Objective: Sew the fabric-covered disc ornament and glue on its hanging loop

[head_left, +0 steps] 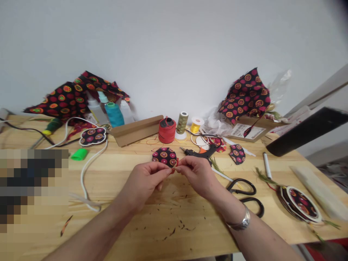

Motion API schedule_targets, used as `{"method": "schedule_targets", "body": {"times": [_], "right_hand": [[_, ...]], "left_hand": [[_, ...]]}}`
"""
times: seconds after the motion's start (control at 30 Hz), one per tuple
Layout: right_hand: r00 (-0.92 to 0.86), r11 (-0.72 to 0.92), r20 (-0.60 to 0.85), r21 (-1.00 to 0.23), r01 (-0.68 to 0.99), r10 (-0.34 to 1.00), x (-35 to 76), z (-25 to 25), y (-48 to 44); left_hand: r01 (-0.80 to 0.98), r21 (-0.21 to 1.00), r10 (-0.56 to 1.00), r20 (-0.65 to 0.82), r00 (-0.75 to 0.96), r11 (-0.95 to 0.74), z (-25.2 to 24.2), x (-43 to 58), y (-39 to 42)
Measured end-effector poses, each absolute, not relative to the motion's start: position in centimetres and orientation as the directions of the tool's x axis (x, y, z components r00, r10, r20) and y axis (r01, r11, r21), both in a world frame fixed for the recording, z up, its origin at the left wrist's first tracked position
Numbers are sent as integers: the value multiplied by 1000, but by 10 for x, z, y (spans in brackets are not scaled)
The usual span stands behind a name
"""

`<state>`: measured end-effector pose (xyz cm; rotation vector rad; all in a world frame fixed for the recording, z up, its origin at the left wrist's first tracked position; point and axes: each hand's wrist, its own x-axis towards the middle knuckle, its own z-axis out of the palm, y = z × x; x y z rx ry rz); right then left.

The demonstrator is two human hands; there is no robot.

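My left hand (144, 183) and my right hand (197, 177) meet fingertip to fingertip over the middle of the table. Both are closed in a pinch on a small red piece (177, 161), thin like cord or thread; its lower part is hidden by my fingers. Just beyond them lies a round patterned fabric piece (164, 155), dark with pink and orange dots. A black glue gun (199, 154) rests behind my right hand. Black-handled scissors (255, 186) lie beside my right forearm, their blades partly hidden.
Behind the hands stand a red thread spool (166, 130), an olive spool (182, 122) and a yellow spool (197, 125). A cardboard tray (138, 131) and a white cable (83, 177) lie left. Fabric-covered discs (303, 204) sit right, near a marker (266, 166).
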<state>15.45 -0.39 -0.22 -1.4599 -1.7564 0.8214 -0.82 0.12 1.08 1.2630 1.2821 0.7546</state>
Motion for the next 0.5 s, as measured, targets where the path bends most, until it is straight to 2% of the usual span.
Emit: {"method": "schedule_targets", "body": {"times": [0.17, 0.3, 0.4, 0.5], "right_hand": [[-100, 133, 98, -878, 459, 990, 153, -4, -3], [-68, 65, 42, -921, 385, 997, 153, -6, -1], [-56, -23, -40, -962, 271, 998, 152, -5, 1], [-53, -107, -117, -981, 159, 992, 151, -3, 1]], "left_hand": [[172, 939, 910, -332, 246, 296, 7, -8, 2], [278, 940, 932, -266, 246, 195, 7, -8, 1], [389, 920, 966, -48, 252, -56, 3, -8, -2], [475, 794, 915, 244, 322, -379, -4, -9, -5]]}}
